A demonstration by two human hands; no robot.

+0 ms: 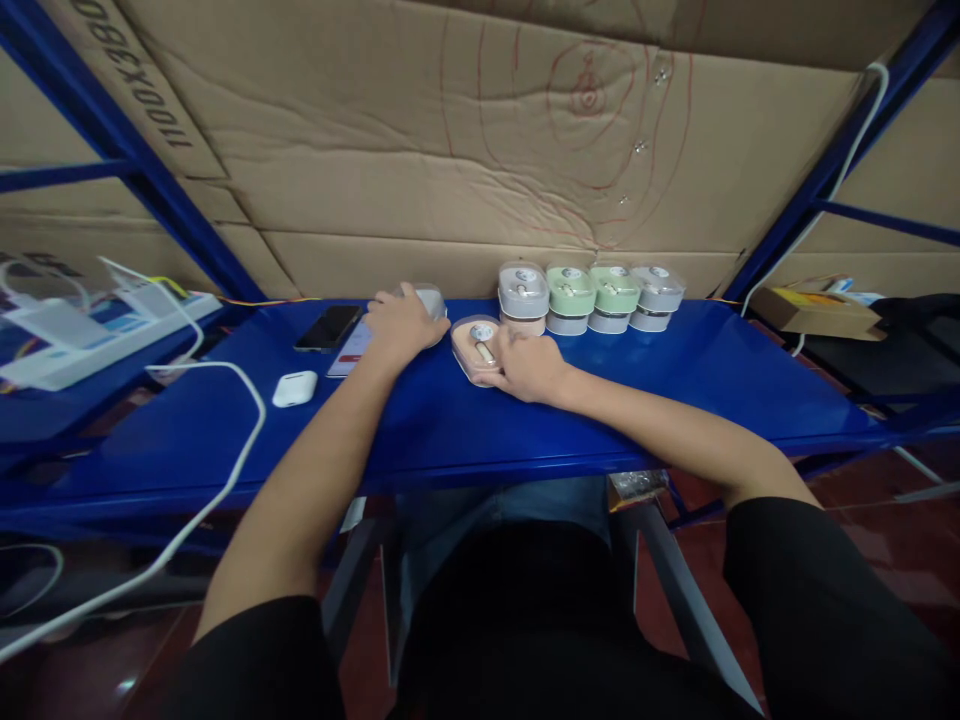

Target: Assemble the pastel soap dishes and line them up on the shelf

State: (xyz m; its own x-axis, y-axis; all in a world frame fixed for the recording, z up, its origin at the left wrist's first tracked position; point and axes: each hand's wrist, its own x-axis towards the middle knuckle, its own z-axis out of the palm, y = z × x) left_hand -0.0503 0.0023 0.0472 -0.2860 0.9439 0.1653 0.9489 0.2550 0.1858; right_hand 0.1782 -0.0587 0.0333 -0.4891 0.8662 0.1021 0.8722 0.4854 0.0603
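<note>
Two bare hands rest on the blue tabletop (675,390). The right hand (529,365) has its grip closed around the right edge of a pink clear-lidded earbud box (474,347), which lies flat on the tabletop. The left hand (401,322) lies palm-down over a pale box (431,298); whether that grip is closed cannot be told. Just beyond the right grip stands a row of stacked earbud boxes (591,296). Left of the left grip lie a black phone (328,327) and a white earbud case (294,388).
</note>
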